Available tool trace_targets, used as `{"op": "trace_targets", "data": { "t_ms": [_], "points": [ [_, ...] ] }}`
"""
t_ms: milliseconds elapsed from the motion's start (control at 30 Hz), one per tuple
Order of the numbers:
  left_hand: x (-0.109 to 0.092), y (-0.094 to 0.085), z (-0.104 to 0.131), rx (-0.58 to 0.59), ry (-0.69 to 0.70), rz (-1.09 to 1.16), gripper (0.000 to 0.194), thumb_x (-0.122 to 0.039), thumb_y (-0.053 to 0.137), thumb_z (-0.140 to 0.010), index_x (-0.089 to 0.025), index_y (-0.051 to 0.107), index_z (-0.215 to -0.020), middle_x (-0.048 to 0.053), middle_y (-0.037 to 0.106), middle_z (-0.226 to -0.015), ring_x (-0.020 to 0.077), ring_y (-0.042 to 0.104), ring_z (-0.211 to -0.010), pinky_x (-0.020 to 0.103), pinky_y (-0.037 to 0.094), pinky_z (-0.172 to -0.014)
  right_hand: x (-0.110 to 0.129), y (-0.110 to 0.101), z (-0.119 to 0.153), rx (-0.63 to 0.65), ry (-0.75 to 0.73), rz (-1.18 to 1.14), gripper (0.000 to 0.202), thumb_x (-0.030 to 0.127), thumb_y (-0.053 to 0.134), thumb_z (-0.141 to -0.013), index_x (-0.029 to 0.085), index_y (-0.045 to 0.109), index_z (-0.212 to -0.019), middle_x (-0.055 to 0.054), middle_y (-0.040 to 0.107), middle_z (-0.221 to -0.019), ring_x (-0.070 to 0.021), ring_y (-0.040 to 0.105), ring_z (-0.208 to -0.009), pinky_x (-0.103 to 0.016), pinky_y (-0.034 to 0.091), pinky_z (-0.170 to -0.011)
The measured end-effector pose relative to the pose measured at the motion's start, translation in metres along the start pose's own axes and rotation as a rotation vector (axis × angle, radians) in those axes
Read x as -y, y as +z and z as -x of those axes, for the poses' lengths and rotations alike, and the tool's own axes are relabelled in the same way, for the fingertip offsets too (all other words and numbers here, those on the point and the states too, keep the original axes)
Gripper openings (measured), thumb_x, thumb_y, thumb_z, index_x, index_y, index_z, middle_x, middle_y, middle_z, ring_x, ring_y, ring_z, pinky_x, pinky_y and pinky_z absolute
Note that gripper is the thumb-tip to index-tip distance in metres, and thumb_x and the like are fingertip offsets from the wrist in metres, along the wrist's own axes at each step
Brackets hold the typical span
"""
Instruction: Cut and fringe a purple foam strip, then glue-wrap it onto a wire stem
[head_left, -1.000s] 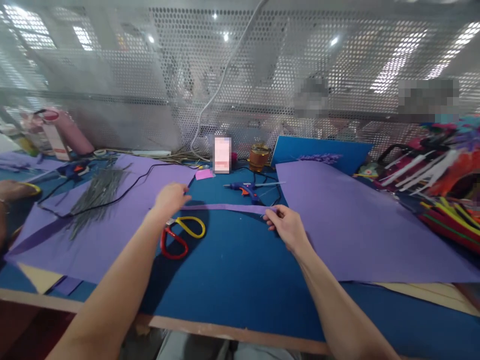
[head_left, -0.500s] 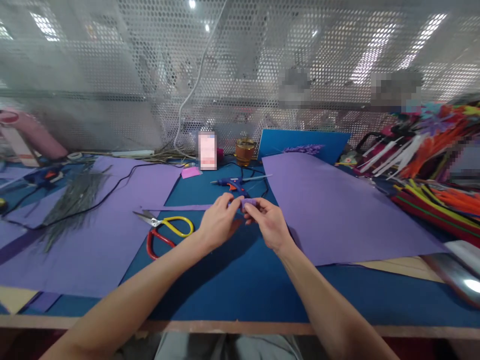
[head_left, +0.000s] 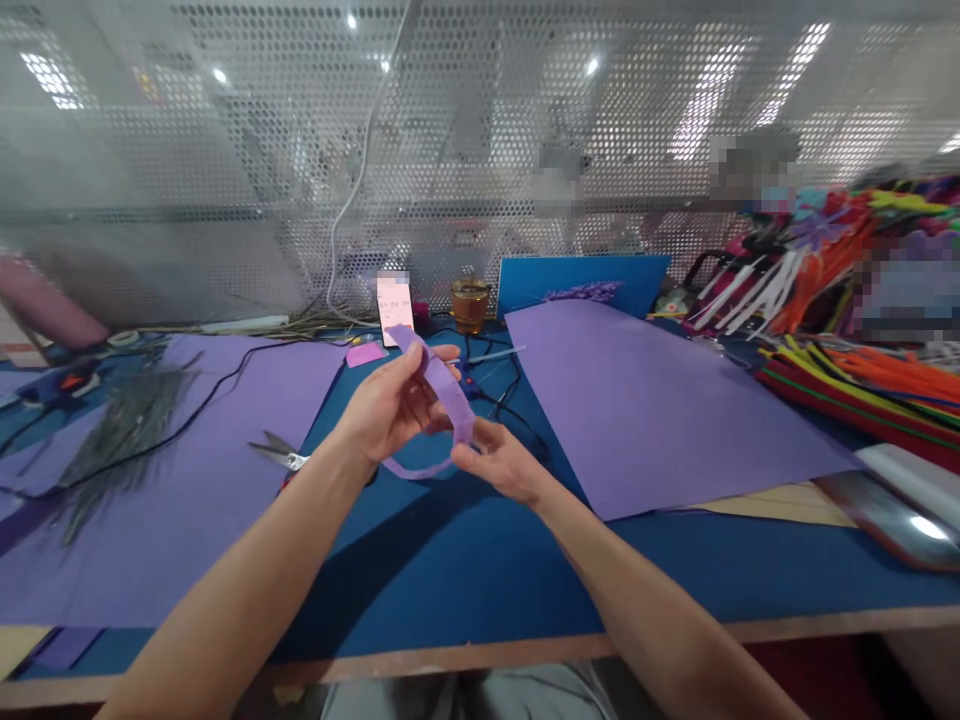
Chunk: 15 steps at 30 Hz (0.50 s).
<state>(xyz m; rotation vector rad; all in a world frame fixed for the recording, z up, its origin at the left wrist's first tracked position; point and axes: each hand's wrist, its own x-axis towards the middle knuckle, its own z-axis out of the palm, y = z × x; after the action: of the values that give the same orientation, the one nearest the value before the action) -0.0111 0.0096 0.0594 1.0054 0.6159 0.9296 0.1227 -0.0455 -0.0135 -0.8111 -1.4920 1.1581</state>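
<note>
A narrow purple paper strip point(head_left: 445, 392) stretches between my hands above the blue table, and its loose part curves in a loop beneath them. My left hand point(head_left: 390, 400) grips the strip between thumb and fingers near its upper end. Lower down, my right hand point(head_left: 499, 458) pinches the same strip with its thumb on top. Behind my fingers lies the blue glue gun point(head_left: 466, 380), mostly covered. The scissors point(head_left: 281, 452) lie left of my left wrist, blades showing and handles largely hidden by my forearm.
Large purple sheets lie left point(head_left: 225, 500) and right point(head_left: 660, 420). Dark thin stems point(head_left: 124, 430) and a black cord rest on the left sheet. At the back stand a phone point(head_left: 394, 305), a cup of amber liquid point(head_left: 469, 306) and a blue board point(head_left: 637, 280). Coloured pipe cleaners point(head_left: 847, 400) crowd the right.
The strip, earlier lying along the table to the left with its end pinched in my fingers, is now lifted and looped. My left hand has moved left and up; the view has shifted slightly right.
</note>
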Motion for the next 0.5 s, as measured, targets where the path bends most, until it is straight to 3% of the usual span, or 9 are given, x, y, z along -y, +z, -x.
{"op": "trace_targets", "data": {
  "t_ms": [133,333,500],
  "points": [
    [-0.017,-0.01,-0.012,-0.145,0.115,0.105,0.032,-0.027,0.034,-0.088,-0.012,0.062,-0.084,0.002,0.062,-0.061,0.0082,0.056,-0.051,0.017,0.046,-0.044,0.005,-0.004,0.004,0.171,0.143,-0.137,0.045,0.054,0.055,-0.073,0.013,0.061,-0.087,-0.006,0.067,-0.072,-0.0164,0.062,-0.072,-0.032,0.046,-0.073],
    [-0.046,-0.059,-0.028,-0.405,0.264,0.252,0.034,-0.026,0.03,-0.09,-0.011,0.059,-0.081,0.0,0.06,-0.055,0.0062,0.053,-0.048,0.015,0.042,-0.042,0.001,-0.016,0.003,0.168,0.197,-0.341,0.051,0.058,0.041,-0.079,0.012,0.061,-0.087,-0.004,0.066,-0.064,-0.0135,0.062,-0.056,-0.027,0.048,-0.057],
    [-0.056,-0.087,-0.025,-0.546,0.297,0.261,0.037,-0.027,0.026,-0.09,-0.01,0.056,-0.078,-0.001,0.058,-0.049,0.0065,0.049,-0.044,0.016,0.037,-0.039,0.008,-0.02,0.001,0.148,0.267,-0.326,0.037,0.049,0.058,-0.073,0.012,0.06,-0.077,-0.001,0.063,-0.056,-0.0096,0.057,-0.044,-0.021,0.045,-0.047]
  ]
}}
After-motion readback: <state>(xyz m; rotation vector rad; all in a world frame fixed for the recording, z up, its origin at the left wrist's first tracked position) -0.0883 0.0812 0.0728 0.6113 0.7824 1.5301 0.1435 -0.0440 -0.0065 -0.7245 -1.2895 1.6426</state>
